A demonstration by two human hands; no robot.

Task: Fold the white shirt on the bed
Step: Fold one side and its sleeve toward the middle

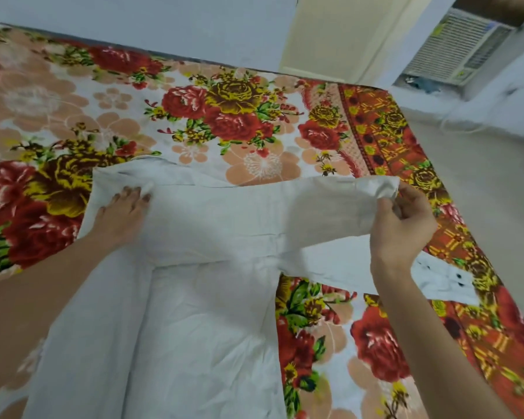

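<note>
The white shirt lies spread on the bed's floral sheet, its body running toward me. My left hand presses flat on the shirt's far left shoulder area, fingers straight. My right hand pinches the end of a white sleeve and holds it lifted above the bed at the right. A cuff with dark buttons lies under my right wrist.
The bed's right edge runs diagonally, with pale floor beyond it. A window air conditioner sits in the wall at the top right. A cream door stands behind the bed.
</note>
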